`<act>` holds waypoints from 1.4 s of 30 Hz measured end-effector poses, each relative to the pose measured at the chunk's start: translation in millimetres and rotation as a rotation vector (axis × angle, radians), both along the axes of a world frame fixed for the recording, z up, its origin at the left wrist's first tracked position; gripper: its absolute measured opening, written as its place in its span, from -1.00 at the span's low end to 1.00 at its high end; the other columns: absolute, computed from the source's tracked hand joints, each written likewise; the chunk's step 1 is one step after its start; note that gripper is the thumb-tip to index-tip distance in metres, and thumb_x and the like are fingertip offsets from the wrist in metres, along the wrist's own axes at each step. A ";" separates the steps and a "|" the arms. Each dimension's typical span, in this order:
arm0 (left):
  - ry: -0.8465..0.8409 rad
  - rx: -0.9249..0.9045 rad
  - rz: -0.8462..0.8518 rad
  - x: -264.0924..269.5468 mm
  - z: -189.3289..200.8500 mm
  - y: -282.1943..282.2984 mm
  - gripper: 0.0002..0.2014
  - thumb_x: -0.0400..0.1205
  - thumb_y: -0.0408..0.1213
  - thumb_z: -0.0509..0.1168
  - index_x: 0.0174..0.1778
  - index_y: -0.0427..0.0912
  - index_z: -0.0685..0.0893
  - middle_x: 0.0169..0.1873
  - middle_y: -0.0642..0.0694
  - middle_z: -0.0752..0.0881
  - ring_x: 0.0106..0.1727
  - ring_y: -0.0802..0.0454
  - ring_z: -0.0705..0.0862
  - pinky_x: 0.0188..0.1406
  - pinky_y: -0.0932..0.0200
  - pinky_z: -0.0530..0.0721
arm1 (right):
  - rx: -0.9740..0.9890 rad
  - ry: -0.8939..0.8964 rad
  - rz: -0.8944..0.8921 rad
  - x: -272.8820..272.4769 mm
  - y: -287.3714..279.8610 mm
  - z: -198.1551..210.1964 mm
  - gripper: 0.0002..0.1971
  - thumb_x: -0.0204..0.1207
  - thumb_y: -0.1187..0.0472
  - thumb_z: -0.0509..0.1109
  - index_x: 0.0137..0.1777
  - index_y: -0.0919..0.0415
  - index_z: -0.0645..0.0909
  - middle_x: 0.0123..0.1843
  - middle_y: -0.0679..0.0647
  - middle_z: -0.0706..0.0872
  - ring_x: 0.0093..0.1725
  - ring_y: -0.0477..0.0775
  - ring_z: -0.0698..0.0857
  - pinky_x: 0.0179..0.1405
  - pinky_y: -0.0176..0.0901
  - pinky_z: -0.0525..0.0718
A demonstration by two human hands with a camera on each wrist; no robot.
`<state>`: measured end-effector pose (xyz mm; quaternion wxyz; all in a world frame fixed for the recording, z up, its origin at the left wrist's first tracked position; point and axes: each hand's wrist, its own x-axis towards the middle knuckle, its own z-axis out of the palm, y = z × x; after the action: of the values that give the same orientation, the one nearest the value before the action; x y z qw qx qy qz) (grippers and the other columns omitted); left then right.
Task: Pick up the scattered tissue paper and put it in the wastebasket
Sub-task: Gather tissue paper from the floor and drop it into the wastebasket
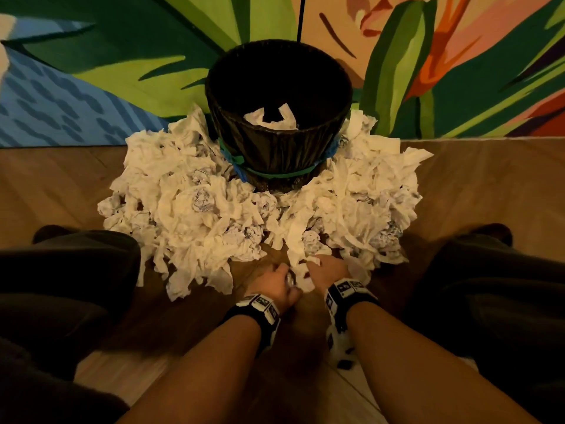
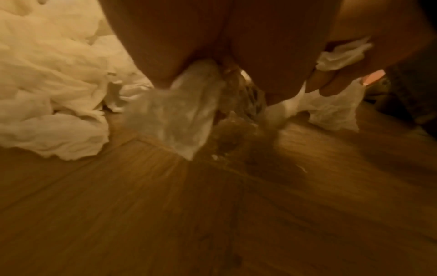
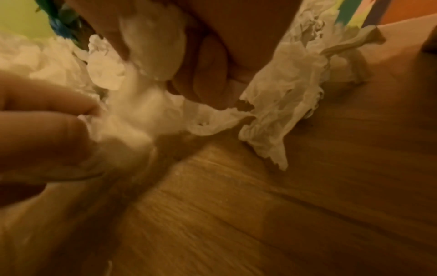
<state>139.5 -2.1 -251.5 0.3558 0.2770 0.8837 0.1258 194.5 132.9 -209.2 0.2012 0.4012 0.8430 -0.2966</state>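
Note:
A dark wicker wastebasket [image 1: 276, 148] stands against the wall with a little tissue [image 1: 260, 117] at its bottom. A thick ring of crumpled white tissue paper [image 1: 195, 203] lies on the floor around it. My two hands meet at the pile's near edge. My left hand [image 1: 276, 281] grips a wad of tissue [image 2: 184, 112] that hangs from its curled fingers. My right hand [image 1: 328, 266] has its fingers [image 3: 208, 61] curled round another bunch of tissue [image 3: 153, 43], which trails towards the left hand [image 3: 42, 121]. More torn tissue [image 3: 279, 104] lies on the floor just right of it.
Wooden floor [image 1: 61, 185] shows on both sides of the pile and under my forearms. My legs in dark trousers are at the left [image 1: 61, 286] and right [image 1: 489, 286]. A painted mural wall [image 1: 122, 71] rises right behind the basket.

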 end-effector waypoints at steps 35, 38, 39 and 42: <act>0.428 1.056 0.343 -164.8 251.4 62.5 -0.50 0.70 -0.43 0.22 0.57 -0.06 0.37 0.51 -0.09 0.41 0.51 0.13 0.40 0.51 0.46 0.27 | -0.042 1.375 -0.320 -120.7 45.1 193.1 -0.77 0.43 0.45 0.49 -0.02 0.13 0.71 -0.07 0.01 0.79 -0.10 -0.09 0.77 -0.10 -0.29 0.70; 0.471 0.746 0.318 -171.8 247.3 67.1 -0.44 0.70 -0.14 0.27 0.63 0.16 0.29 0.63 0.01 0.31 0.68 -0.09 0.19 0.65 -0.35 0.07 | -0.016 1.367 -0.374 -133.7 51.0 192.8 -0.77 0.42 0.45 0.50 -0.03 0.12 0.74 -0.10 -0.03 0.79 -0.18 -0.17 0.73 -0.13 -0.32 0.69; 0.481 0.658 0.316 -172.9 246.9 67.4 -0.40 0.69 -0.07 0.27 0.65 0.22 0.24 0.68 0.03 0.21 0.72 -0.16 0.06 0.61 -0.44 -0.02 | -0.011 1.353 -0.376 -137.1 52.0 192.2 -0.75 0.43 0.46 0.47 -0.01 0.13 0.76 -0.10 -0.06 0.78 -0.19 -0.20 0.72 -0.11 -0.33 0.69; 0.542 0.653 0.321 -172.2 246.4 63.6 -0.41 0.67 -0.04 0.27 0.64 0.24 0.26 0.69 0.04 0.19 0.72 -0.19 0.03 0.62 -0.42 0.02 | -0.020 1.257 -0.301 -136.9 52.0 188.7 -0.53 0.47 0.53 0.30 0.25 0.07 0.71 0.12 -0.03 0.75 -0.02 -0.28 0.71 -0.06 -0.42 0.68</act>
<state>-32.7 61.5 -5.2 -0.0185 0.2574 0.8906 0.3745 57.5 185.0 -20.5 -0.3708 0.2631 0.7317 -0.5079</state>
